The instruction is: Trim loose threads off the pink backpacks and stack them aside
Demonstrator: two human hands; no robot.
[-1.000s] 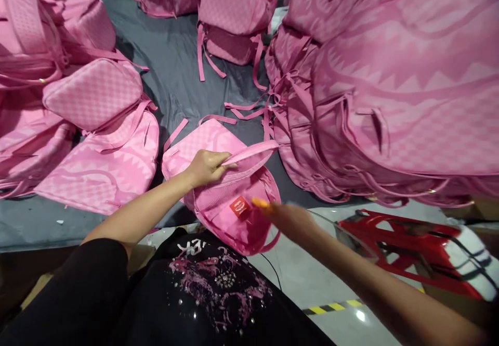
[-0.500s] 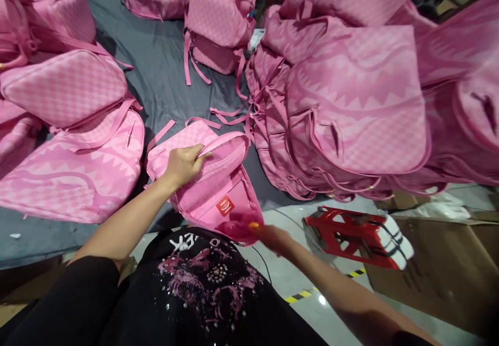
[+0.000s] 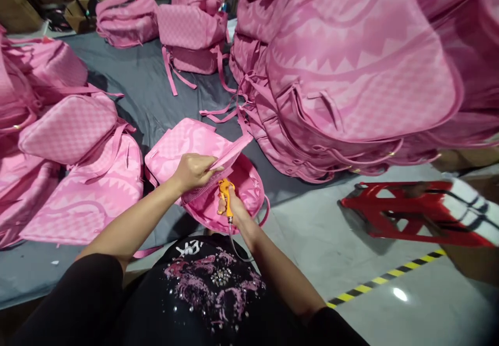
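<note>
Under the person's left hand (image 3: 196, 171), clenched on its flap (image 3: 235, 151), a pink backpack (image 3: 249, 182) gapes; the right hand (image 3: 237, 212) encloses an orange air gun (image 3: 227, 192).

Grey-covered table (image 3: 144, 91): pink backpacks (image 3: 351, 75) left, right, far side; open backpack (image 3: 191, 140) over near edge

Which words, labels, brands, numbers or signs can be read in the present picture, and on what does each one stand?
No word, brand or number can be read with certainty.
White lettering on the black shirt: curving away, letters unsure.
Small mark on the open pink bag: too small.
Orange tool: no marking readable.
</note>
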